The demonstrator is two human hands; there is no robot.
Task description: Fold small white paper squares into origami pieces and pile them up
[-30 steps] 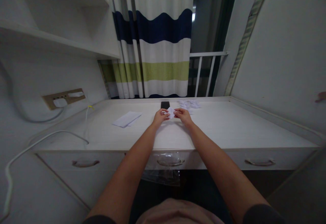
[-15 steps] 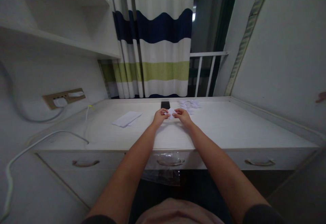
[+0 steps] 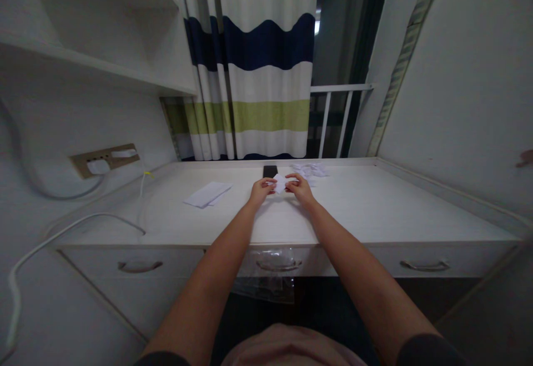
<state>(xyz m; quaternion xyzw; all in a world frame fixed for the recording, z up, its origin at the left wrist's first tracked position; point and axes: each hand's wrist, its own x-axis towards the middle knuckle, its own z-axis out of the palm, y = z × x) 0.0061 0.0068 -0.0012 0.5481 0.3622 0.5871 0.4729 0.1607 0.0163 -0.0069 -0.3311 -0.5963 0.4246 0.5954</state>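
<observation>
A small folded piece of white paper is held up between my two hands, just above the desk. My left hand pinches its left edge, and my right hand grips the right edge between thumb and fingers. Right behind the paper lies a flat black object, partly covered by my fingers. Beyond my right hand is a loose pile of folded white paper pieces. To the left rests a flat stack of white paper sheets.
The white desk has drawers along its front, with clear plastic hanging at the middle one. A white cable runs over the left edge. A striped curtain hangs at the back, and a shelf juts out upper left.
The folded paper has turned slightly between my hands and shows more of its face. My right fingers have shifted their hold a little.
</observation>
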